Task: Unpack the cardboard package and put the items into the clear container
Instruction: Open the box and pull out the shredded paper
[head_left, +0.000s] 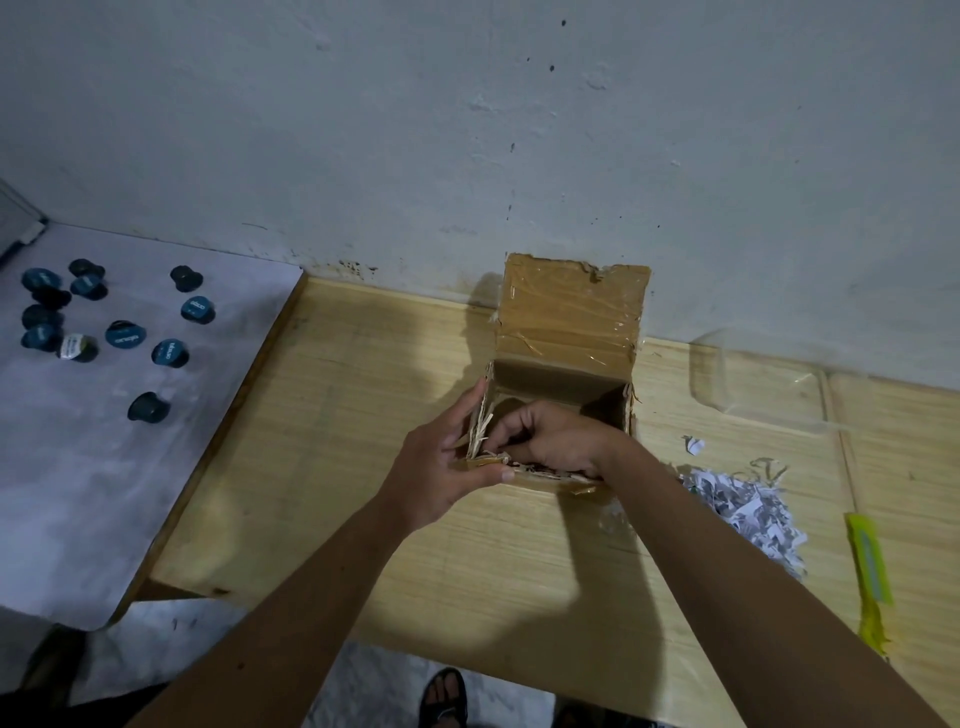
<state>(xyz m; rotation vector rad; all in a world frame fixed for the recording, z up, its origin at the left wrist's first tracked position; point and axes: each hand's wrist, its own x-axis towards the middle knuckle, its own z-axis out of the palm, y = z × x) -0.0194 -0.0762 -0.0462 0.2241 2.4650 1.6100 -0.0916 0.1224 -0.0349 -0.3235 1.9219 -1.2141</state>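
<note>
dim, hard shadows, bowed edges

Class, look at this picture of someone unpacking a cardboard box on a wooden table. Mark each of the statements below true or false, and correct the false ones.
1. The cardboard box has its flap standing open. True.
2. The right hand reaches inside the box. True.
3. The left hand rests flat on the table, away from the box. False: it touches the box's left near corner.
4. The shredded paper lies left of the box. False: it lies to the right.
5. The dark capsules sit on the white surface at the left. True.
6. The yellow tool is in the box. False: it lies on the table at the right.
</note>
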